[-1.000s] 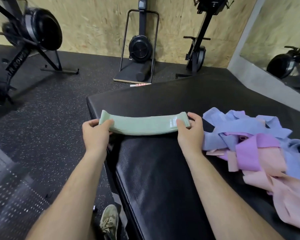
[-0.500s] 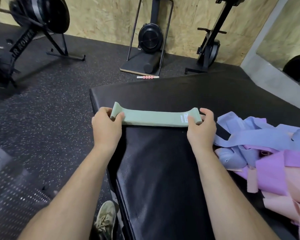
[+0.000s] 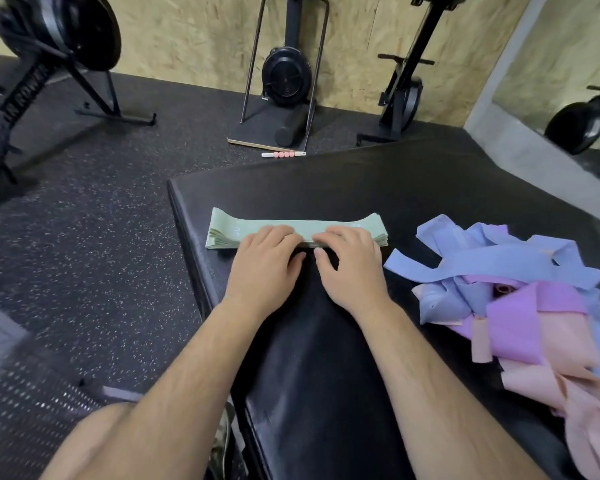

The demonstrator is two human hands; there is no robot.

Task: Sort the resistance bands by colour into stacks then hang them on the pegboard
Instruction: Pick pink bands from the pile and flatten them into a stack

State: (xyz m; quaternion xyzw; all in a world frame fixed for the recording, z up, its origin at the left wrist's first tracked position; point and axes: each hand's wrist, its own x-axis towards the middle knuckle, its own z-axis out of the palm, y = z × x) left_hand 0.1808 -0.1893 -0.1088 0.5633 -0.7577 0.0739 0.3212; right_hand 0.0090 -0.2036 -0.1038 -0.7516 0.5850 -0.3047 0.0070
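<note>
Both hands have let go of the band's ends and moved inward. The left hand (image 3: 264,265) and right hand (image 3: 352,265) now lie side by side at frame centre, fingers flat and relaxed, pressing on the green stack (image 3: 227,232). It rests on the black pad (image 3: 361,188) instead of being held stretched. Green looks sorted; the tangled pile of blue, purple and pink bands (image 3: 499,299) at right still needs sorting, and hanging seems not yet begun.

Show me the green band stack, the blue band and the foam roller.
Stacked sage-green fabric bands (image 3: 222,230): head view, left end.
Long blue fabric band (image 3: 482,261): head view, mid-strap.
Black cylindrical foam roller (image 3: 291,124): head view, its side.
</note>
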